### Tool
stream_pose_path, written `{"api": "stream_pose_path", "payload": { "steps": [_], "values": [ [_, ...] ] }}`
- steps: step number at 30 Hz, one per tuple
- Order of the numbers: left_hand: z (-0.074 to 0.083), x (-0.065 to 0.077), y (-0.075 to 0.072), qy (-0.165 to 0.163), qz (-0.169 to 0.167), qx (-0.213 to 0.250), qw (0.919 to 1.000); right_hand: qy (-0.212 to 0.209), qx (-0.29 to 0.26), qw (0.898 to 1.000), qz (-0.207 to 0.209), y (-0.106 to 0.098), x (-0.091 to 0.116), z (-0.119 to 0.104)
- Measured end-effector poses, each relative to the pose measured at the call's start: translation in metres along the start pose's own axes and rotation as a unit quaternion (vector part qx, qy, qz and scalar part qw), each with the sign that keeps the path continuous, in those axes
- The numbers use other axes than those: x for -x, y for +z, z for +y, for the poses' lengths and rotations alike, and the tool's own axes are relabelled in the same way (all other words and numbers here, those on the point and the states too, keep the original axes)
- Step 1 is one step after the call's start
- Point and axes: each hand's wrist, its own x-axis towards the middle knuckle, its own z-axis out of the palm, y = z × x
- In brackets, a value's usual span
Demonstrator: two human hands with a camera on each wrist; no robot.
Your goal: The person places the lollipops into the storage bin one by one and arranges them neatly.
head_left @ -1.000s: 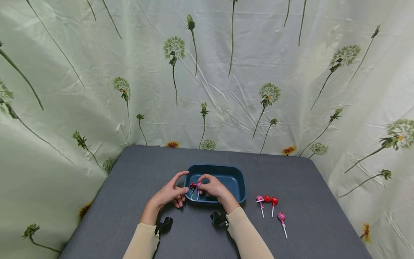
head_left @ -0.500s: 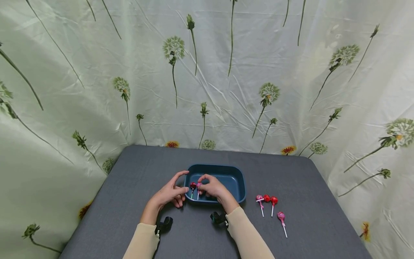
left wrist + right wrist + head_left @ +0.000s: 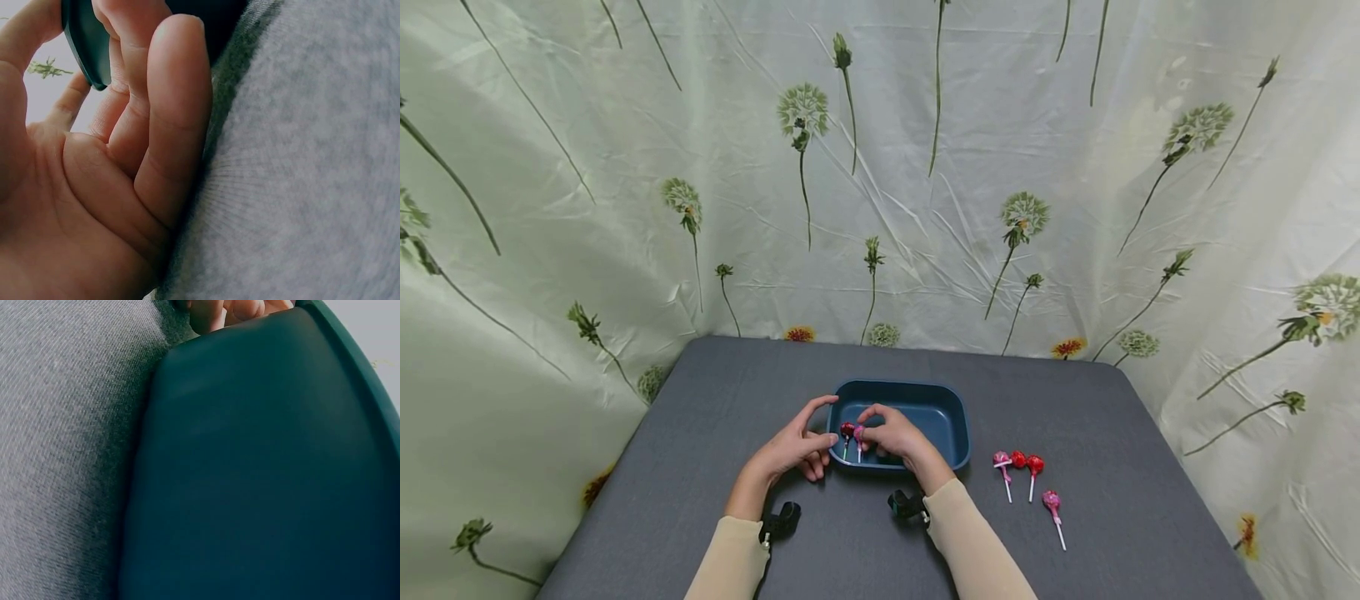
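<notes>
In the head view, a blue tray (image 3: 932, 425) stands mid-table. My left hand (image 3: 793, 448) holds its left end, thumb and index fingertip at the rim; the left wrist view has the other fingers bent beside the tray's wall (image 3: 92, 47). Inside the tray, my right hand (image 3: 891, 432) pinches the wrapped head of a pink lollipop (image 3: 859, 433), its stick towards me. A dark red lollipop (image 3: 847, 430) lies just left of it, stick likewise towards me. The right wrist view shows mostly the tray's outer wall (image 3: 262, 462); the right fingertips and pink lollipop are hidden there.
To the tray's right on the grey tabletop (image 3: 1120, 483) lie a pink lollipop (image 3: 1002, 463), two red lollipops (image 3: 1018, 459) (image 3: 1036, 467), and nearer me another pink lollipop (image 3: 1052, 502). A floral curtain (image 3: 925, 208) hangs behind and along both sides of the table.
The right hand has shifted the pink lollipop slightly left, closer to the dark red one. My left hand and the tray look unmoved.
</notes>
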Motion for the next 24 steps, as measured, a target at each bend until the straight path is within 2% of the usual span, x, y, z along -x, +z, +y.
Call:
{"api": "stream_pose_path", "payload": {
  "steps": [6,14,24],
  "values": [
    [0.001,0.001,0.001,0.001,-0.001,0.001,1.0000,-0.008,0.004,1.000,0.009,-0.002,0.001,0.001],
    [-0.001,0.001,0.001,-0.001,-0.002,0.004,1.0000,-0.042,-0.005,0.999,0.025,-0.003,0.004,0.000],
    [-0.001,0.001,0.000,-0.001,-0.002,0.004,1.0000,-0.076,-0.024,0.996,0.038,-0.016,0.021,-0.013]
  ]
}}
